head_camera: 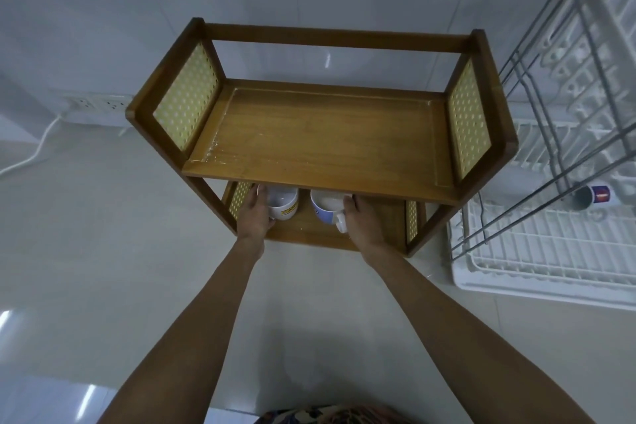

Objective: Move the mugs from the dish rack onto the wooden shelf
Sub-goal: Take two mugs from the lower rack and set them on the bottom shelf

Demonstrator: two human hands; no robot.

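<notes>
Left hand (pixel 256 213) grips white mug (pixel 283 205); right hand (pixel 361 222) grips blue mug (pixel 327 208).

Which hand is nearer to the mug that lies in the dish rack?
Right. The right hand is on the blue mug on the lower shelf, closer to the rack mug. The left hand, on the white mug, is farther.

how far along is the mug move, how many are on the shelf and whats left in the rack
Two mugs are on the wooden shelf's lower tier: the left hand holds the white mug, the right hand the blue and white mug. Neither is released yet. One mug lies on its side in the dish rack. The top tier is bare.
</notes>
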